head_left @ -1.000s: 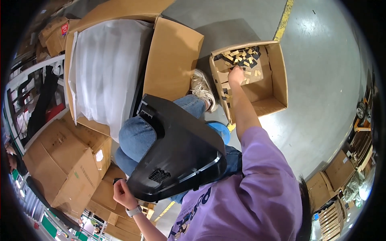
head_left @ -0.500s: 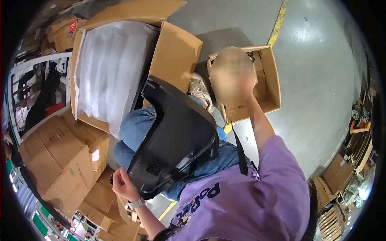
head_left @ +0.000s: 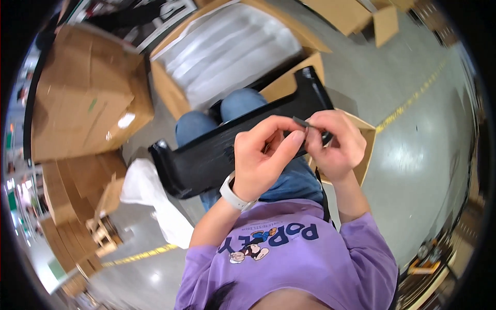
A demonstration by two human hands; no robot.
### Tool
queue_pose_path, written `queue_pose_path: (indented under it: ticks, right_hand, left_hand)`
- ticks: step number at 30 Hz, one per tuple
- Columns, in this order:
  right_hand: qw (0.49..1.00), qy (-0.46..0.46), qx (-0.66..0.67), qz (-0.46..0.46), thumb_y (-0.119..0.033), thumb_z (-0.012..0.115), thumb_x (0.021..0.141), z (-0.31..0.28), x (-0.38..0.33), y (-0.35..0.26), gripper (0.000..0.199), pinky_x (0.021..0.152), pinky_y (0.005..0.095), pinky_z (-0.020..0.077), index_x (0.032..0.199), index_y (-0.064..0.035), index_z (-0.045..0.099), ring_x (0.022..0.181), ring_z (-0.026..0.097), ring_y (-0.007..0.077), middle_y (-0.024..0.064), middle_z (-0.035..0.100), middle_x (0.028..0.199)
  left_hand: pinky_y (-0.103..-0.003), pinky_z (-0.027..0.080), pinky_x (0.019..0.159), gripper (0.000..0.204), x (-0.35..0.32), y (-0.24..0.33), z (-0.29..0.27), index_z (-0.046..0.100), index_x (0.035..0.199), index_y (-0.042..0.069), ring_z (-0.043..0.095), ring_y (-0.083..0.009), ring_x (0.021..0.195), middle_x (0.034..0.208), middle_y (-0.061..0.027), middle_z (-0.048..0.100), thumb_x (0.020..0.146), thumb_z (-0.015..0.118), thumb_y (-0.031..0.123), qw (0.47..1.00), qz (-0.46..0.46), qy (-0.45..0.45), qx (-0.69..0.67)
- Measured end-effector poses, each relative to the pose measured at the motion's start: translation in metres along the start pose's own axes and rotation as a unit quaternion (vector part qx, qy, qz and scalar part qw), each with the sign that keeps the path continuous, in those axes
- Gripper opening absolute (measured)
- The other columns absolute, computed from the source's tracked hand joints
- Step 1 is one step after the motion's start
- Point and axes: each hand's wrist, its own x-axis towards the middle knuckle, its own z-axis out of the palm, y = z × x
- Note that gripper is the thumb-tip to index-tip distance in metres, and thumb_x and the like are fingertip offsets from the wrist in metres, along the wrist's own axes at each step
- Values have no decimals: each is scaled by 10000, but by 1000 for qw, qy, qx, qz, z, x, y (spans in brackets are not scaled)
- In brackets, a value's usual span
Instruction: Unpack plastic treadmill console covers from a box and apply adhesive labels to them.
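Both hands meet above my lap, fingertips almost touching. Between them is a small dark strip [head_left: 301, 122], too small to name more closely. My left hand [head_left: 263, 155], with a pale watch on its wrist, pinches it with thumb and forefinger. My right hand [head_left: 338, 142] has its fingers curled in a pinch at the strip's other end. Beneath the hands, a long black molded plastic part [head_left: 201, 166] with upturned ends lies tilted across my thighs. The hands hide part of its right half.
An open carton [head_left: 173, 93] holding translucent foam wrap [head_left: 232, 49] stands beyond my knees. A small open box [head_left: 368, 150] sits right, partly behind my right hand. Large cartons [head_left: 82, 98] stack up at left. White wrapping [head_left: 150, 191] lies near my left side.
My right hand has come out of the small box and joined my left hand over the lap. The black part has turned more crosswise, and the view has swung round.
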Motion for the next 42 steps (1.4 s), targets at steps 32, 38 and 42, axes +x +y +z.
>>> queue_pose_path:
  ticks: [32, 38, 42]
  right_hand:
    - [923, -198, 266, 196, 16, 576, 748, 54, 10, -52, 163, 445, 225, 307, 892, -7, 648, 515, 428, 80, 37, 512, 718]
    - [979, -194, 63, 14, 37, 674, 700, 66, 7, -61, 249, 385, 236, 271, 939, -32, 691, 414, 373, 98, 20, 434, 528]
    - [977, -193, 73, 48, 50, 663, 716, 68, 4, -60, 236, 397, 226, 257, 938, -27, 693, 427, 355, 83, 15, 437, 534]
  left_hand:
    - [-180, 257, 468, 28, -38, -5, -82, 577, 779, 5, 291, 1, 502, 543, 86, 361, 784, 604, -3, 990, -13, 90, -109]
    - [-176, 226, 465, 44, -37, -11, -84, 589, 806, -5, 281, 10, 515, 562, 100, 365, 810, 620, 26, 985, -29, 71, -152]
    - [-175, 215, 464, 61, -38, -17, -83, 594, 820, -9, 277, 13, 519, 565, 103, 363, 828, 626, 43, 985, -18, 74, -152]
